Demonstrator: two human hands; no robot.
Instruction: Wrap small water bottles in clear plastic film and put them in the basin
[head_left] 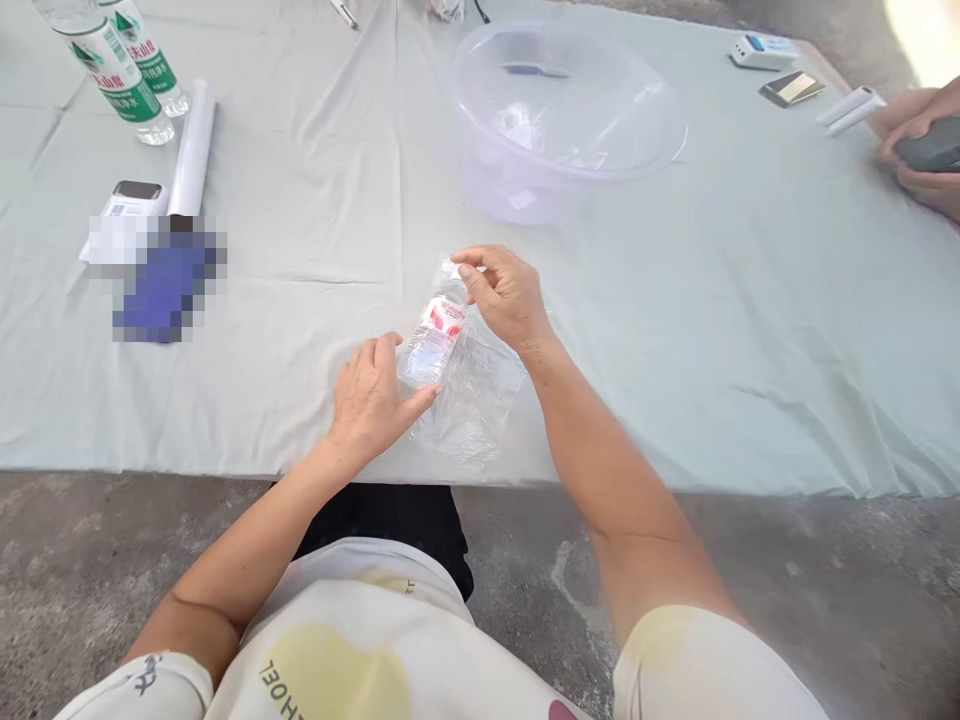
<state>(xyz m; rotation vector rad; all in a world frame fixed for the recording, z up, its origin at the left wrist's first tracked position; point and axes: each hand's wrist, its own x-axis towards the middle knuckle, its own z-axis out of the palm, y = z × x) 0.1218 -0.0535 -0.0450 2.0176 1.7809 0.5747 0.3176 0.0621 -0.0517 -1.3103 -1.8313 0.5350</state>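
A small clear bottle (436, 335) with a red and white label lies tilted on the cloth, cap end away from me. Thin transparent plastic wrap (480, 410) surrounds it and spreads crumpled towards the table's front edge. My left hand (371, 395) cups the bottle's base, thumb on one side and fingers on the other. At the cap end my right hand (506, 295) is closed, thumb and forefinger pinching the wrap. The cap itself is partly hidden by film and fingers.
A translucent basin (487, 185) holding some clear plastic stands behind the bottle. Two water bottles (124, 90), a white roll (193, 145) and a blurred blue item (166, 290) are at left. At far right, another person's hands (926, 150) hold a dark object near a phone (792, 89).
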